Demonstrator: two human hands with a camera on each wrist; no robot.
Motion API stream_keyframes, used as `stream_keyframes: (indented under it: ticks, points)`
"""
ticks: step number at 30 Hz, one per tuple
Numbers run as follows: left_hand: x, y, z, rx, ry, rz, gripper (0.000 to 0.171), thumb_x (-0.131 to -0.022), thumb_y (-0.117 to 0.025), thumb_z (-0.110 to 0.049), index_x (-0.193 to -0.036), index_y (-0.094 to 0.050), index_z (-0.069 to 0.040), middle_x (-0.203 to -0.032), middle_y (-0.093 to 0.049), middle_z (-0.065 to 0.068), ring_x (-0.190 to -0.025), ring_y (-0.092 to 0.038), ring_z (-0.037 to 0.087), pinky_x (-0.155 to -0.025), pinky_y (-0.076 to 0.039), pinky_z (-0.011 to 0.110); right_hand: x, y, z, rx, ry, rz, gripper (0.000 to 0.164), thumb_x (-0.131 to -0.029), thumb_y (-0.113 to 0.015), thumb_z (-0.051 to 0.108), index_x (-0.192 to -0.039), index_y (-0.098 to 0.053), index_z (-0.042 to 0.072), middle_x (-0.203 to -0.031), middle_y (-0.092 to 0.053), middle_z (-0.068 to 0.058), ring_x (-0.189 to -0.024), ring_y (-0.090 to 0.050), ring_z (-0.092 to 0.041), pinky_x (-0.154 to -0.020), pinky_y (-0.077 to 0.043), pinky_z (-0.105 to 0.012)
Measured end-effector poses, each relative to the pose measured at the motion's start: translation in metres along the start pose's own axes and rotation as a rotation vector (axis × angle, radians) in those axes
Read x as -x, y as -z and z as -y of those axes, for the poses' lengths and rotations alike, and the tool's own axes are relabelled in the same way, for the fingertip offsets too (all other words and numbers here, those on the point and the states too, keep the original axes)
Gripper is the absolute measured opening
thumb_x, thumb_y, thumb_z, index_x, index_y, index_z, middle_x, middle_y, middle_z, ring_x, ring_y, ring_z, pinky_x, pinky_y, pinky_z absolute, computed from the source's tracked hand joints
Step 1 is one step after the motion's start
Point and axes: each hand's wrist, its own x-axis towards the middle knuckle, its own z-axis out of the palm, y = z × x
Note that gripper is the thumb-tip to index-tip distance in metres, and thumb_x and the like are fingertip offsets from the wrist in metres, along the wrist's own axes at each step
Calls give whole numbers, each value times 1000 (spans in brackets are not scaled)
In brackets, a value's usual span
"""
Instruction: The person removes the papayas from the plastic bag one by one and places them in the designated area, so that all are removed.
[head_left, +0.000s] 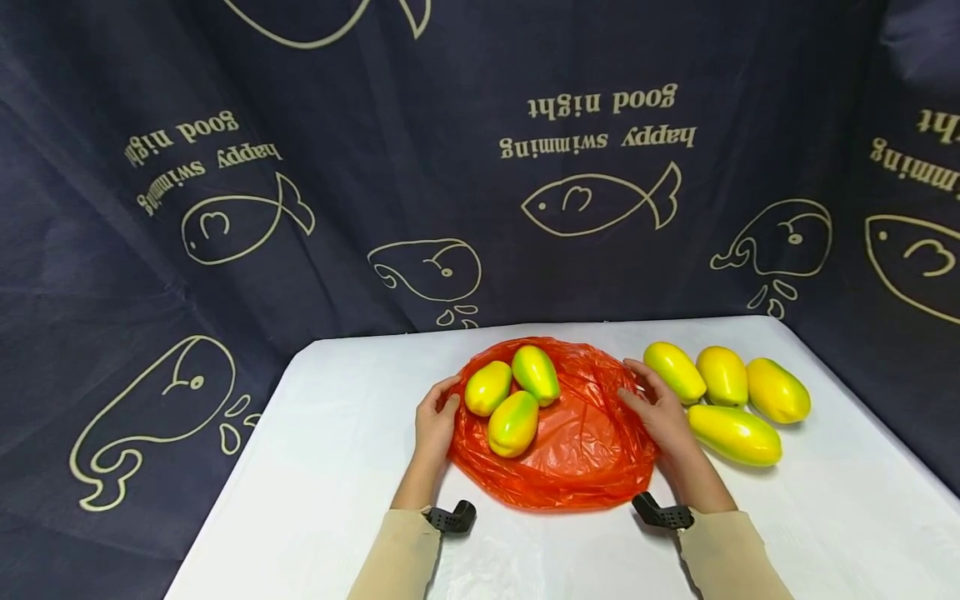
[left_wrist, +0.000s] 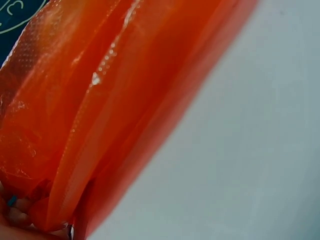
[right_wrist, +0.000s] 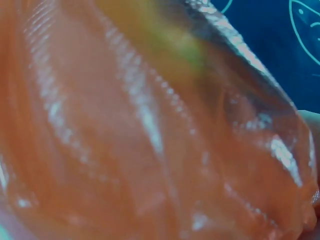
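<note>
An opened red plastic bag (head_left: 577, 433) lies spread on the white table, and three yellow-green papayas (head_left: 513, 423) sit in its left half. My left hand (head_left: 435, 423) holds the bag's left rim between thumb and fingers. On the opposite side, my right hand (head_left: 666, 421) grips the right rim. In the left wrist view the folds of the bag (left_wrist: 110, 110) gather at fingers (left_wrist: 20, 217) in the lower left corner. The bag's film (right_wrist: 125, 135) covers most of the right wrist view, with a blurred papaya showing through; most of that hand is hidden.
Several more papayas (head_left: 738, 435) lie grouped on the table just right of my right hand. Behind the white table (head_left: 300, 467) hangs a dark blue cloth (head_left: 465, 167) with fish and whale drawings. Each wrist wears a black camera strap (head_left: 450, 518).
</note>
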Motion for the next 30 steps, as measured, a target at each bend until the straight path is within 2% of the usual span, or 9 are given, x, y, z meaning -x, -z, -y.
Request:
stream_keyframes:
  ticks: [4,5,11,16,23,26,30]
  points:
    - [-1,0,0,1,6,-4,33,-102,-51,-12,-132,-63,-14,-139,-59,9,-125,-53,25,-108,-48,41,0,-1,-2,-26,0,-7,60,-101,-59,22,-155,-35,21,-160,-33,-9,-138,-37,-25,-87,-49,-7]
    - [-3,1,5,6,8,-6,33,-102,-51,-13,-132,-64,-16,-139,-59,8,-126,-53,24,-108,-48,40,0,-1,-3,-24,-4,-9,59,-101,-59,22,-155,-36,22,-159,-33,-9,-137,-38,-24,-87,-49,-8]
    - [-4,1,6,29,10,-6,34,-102,-50,-12,-133,-63,-16,-140,-59,8,-127,-53,25,-108,-49,39,0,-1,-7,-35,-43,-14,55,-102,-57,18,-153,-39,29,-157,-35,-6,-127,-43,-19,-86,-53,-13]
    - [-4,0,4,55,-1,-11,34,-101,-51,-11,-132,-63,-17,-138,-60,6,-124,-55,24,-105,-52,36,0,1,-9,-60,-35,-6,55,-102,-55,15,-153,-40,27,-156,-35,-7,-124,-44,-15,-87,-53,-13]
    - [-5,-4,-2,61,-31,-28,35,-100,-51,-10,-133,-63,-14,-136,-61,8,-120,-56,22,-98,-51,23,0,4,-9,-88,-23,-4,55,-102,-55,12,-153,-40,26,-158,-34,-6,-126,-42,-12,-88,-52,-11]
    - [-4,-2,-5,30,-47,-42,36,-100,-52,-10,-134,-62,-14,-136,-61,9,-119,-56,24,-100,-50,28,-1,2,-9,-95,-27,-6,55,-101,-56,13,-152,-41,27,-157,-35,-4,-127,-42,-13,-89,-52,-12]
    - [-1,0,-9,-35,-88,-34,37,-100,-53,-10,-137,-59,-12,-138,-60,11,-124,-56,29,-110,-46,44,0,1,-12,-88,-42,-11,55,-101,-56,14,-152,-41,29,-156,-36,-4,-129,-41,-16,-89,-51,-12]
